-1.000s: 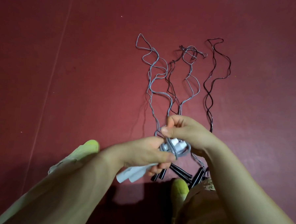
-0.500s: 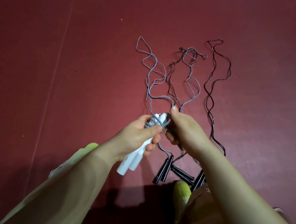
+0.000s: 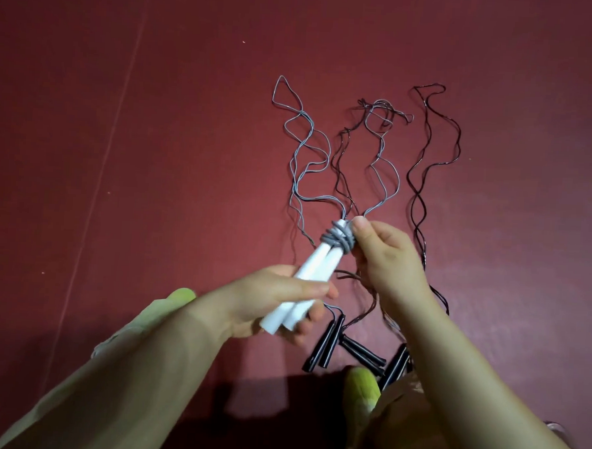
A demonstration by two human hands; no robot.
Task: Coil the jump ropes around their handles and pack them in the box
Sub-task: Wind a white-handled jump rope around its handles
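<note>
We see two white handles (image 3: 80, 261) held side by side above the middle of the dark red floor (image 3: 154, 148), tilted with their upper ends away from the person. Several turns of grey rope (image 3: 338, 239) are coiled tight around those upper ends, and its loose length runs off in wavy loops toward the far edge of the floor. The left hand (image 3: 276, 302) has its fingers curled closed around the lower part of the handles. The right hand (image 3: 385, 260) pinches the grey rope between thumb and forefinger just beside the coil. Black-handled ropes (image 3: 430, 183) lie spread on the floor beyond and to the right, their black handles (image 3: 326, 342) grouped near the person's feet, close to the near edge. Two yellow-green shoe tips (image 3: 361, 385) show there.
</note>
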